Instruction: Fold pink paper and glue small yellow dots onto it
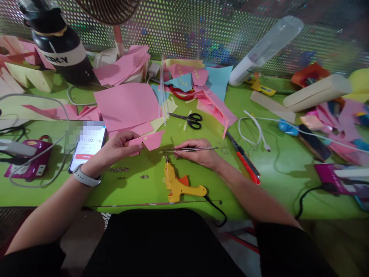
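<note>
My left hand (121, 144) pinches a cut piece of pink paper (154, 141) that has a small yellowish spot on it. In my right hand (198, 154) is a pair of slim metal tweezers (198, 148), tips pointing left, just right of the paper. Below the tweezers' tips lies a yellow glue gun (173, 184) with an orange trigger, its nozzle pointing away from me. Small dark bits (119, 169) are scattered on the green table (138, 192) under my left hand. Whether the tweezers grip anything is too small to tell.
Beyond my hands lie black scissors (193, 120), pink sheets (127, 104) and clear glue sticks (163, 92). A red-handled cutter (245, 159) is to the right. A phone (88, 146), a purple power strip (30, 159) and a black bottle (60, 50) stand or lie left.
</note>
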`<state>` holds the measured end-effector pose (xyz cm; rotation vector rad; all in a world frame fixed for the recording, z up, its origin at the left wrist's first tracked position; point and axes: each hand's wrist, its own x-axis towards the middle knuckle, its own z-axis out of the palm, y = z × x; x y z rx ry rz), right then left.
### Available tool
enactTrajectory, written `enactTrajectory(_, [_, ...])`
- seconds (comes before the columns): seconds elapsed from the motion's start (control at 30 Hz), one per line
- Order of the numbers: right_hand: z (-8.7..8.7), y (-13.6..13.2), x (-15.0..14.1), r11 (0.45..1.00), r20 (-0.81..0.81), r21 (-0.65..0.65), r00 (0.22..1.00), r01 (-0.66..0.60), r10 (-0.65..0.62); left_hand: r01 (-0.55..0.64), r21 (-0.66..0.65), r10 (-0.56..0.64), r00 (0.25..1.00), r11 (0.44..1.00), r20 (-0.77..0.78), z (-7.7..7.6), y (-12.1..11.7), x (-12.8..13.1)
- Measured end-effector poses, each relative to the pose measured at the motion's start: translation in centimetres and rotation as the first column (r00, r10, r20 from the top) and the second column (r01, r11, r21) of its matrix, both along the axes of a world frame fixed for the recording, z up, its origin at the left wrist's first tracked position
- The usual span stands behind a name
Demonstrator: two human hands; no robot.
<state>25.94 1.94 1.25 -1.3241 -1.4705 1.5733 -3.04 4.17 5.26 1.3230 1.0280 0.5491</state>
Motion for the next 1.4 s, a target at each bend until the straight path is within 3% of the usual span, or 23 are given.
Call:
enactTrajectory(0.1, [0.0, -0.1, 0.0, 0.999, 0.033, 0.031, 0.999, -0.009, 0.008, 0.002, 0.007, -0.002, 1.0, 1.0, -0.01, 0.1, 0.0, 0.0])
enactTrajectory(0.3, [0.0, 0.0, -0.1, 0.999, -0.054, -0.05, 0.998, 0.01, -0.013, 0.006, 0.031, -0.004, 0.998, 1.0, -0.055, 0.6, -0.2, 0.2])
enactTrajectory(0.63, [-0.3, 0.2, -0.1, 0.996, -0.116, -0.08, 0.992, 0.035, -0.044, 0.013, 0.004, -0.013, 1.0, 1.0, -0.013, 0.1, -0.1, 0.1])
enactTrajectory(0.83, [1.7, -0.8, -0.3, 0.995, -0.2, 0.004, 0.975, 0.101, -0.098, -0.021, -0.101, 0.026, 0.998, 0.995, 0.052, -0.3, -0.5, 0.5])
enactTrajectory(1.03, [3.8, -2.3, -1.8, 0.986, -0.286, 0.053, 0.949, 0.156, -0.135, 0.1, -0.071, -0.097, 0.994, 0.992, 0.051, -0.6, -1.2, 1.2])
enactTrajectory(1.4, [3.8, -2.4, -2.3, 0.984, -0.251, 0.115, 0.962, 0.139, -0.107, 0.148, -0.048, -0.144, 0.986, 0.988, 0.081, -0.8, -1.5, 1.4])
